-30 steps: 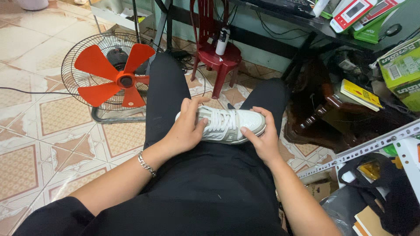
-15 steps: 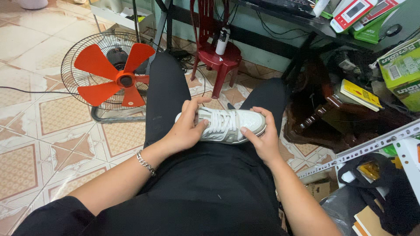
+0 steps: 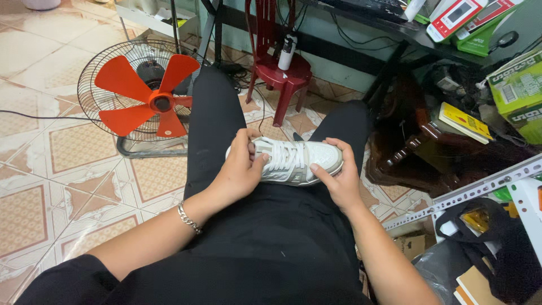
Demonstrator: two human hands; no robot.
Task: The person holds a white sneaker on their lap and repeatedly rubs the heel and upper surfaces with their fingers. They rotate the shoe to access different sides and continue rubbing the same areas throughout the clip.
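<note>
Sneaker [image 3: 291, 161] heel hidden under hands [image 3: 240, 169]

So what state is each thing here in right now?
Sneaker: laced, lying across the lap, held at both ends.
Left hand: gripping the heel end.
Right hand: gripping the toe end.
Fan: blades not blurred, apparently off.
Stool: upright, bottle on it.

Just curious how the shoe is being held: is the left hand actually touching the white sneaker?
Touching. The head view shows the left hand wrapped around the heel end of the white sneaker, thumb pressed against its side, with no gap between them.
</note>
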